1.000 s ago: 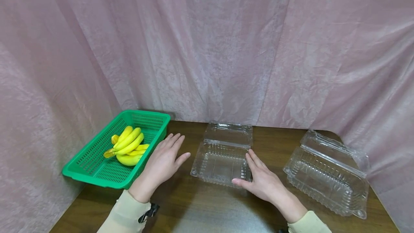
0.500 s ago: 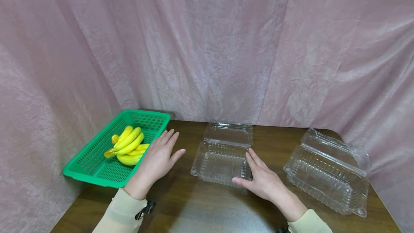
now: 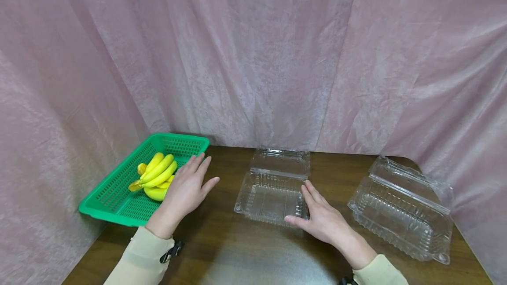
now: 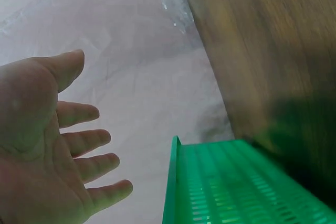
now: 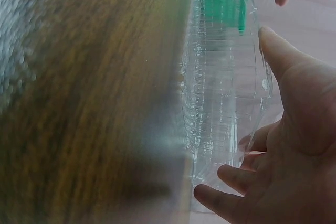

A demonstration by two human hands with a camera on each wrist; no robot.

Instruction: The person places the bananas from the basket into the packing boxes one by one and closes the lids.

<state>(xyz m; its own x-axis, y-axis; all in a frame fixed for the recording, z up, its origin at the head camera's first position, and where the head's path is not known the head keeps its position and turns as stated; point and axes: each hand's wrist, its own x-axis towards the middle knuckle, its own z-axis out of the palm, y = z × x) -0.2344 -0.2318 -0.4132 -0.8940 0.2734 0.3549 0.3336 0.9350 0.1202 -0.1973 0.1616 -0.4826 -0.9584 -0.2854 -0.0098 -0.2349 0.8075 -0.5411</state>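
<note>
In the head view my left hand (image 3: 183, 195) hovers over the right rim of a green slotted basket (image 3: 97, 215), fingers straight and thumb spread. Bunched yellow bananas (image 3: 158, 173) lie in that basket, partly hidden behind the hand. The left wrist view shows the hand's bare palm (image 4: 31, 145) holding nothing, beside the basket's wall (image 4: 231, 177). At the middle stands a clear plastic clamshell container (image 3: 261, 197), its lid (image 3: 279, 164) folded back. My right hand (image 3: 325, 220) rests with extended fingers along its right side, the thumb (image 5: 278, 51) at its front rim.
A second clear clamshell container (image 3: 396, 219), lid also back, sits at an angle on the right of the brown wooden table (image 3: 253, 258). Pink curtain (image 3: 277, 56) hangs behind the table and along both sides.
My left hand has moved left and a little farther from me, from beside the basket to over its right rim. The right hand and the containers have stayed in place.
</note>
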